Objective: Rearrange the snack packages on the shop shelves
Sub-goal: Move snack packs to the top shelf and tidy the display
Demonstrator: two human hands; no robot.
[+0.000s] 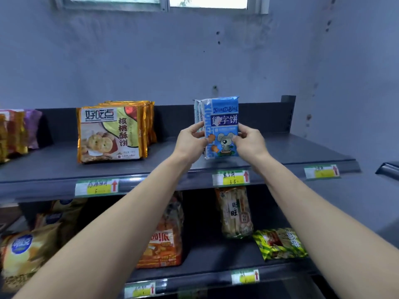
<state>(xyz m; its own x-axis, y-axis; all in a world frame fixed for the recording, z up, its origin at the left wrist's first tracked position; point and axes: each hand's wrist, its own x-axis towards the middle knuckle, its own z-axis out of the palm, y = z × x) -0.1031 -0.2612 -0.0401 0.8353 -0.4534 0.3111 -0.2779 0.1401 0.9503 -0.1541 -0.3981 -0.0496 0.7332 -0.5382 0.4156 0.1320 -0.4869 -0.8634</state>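
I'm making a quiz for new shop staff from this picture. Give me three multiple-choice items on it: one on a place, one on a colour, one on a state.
1. Where does the blue packet stand?
A. top shelf
B. lower shelf
C. floor

2. What colour are the arrows on the price tags?
A. black
B. red
C. purple

3. How is the blue packet held?
A. by the left hand alone
B. by nobody
C. by both hands

Answers:
1 A, its base sits on the top shelf, right of the gold biscuit packs.
2 B, each tag shows a red upward arrow.
3 C, the left hand and right hand grip its two sides.
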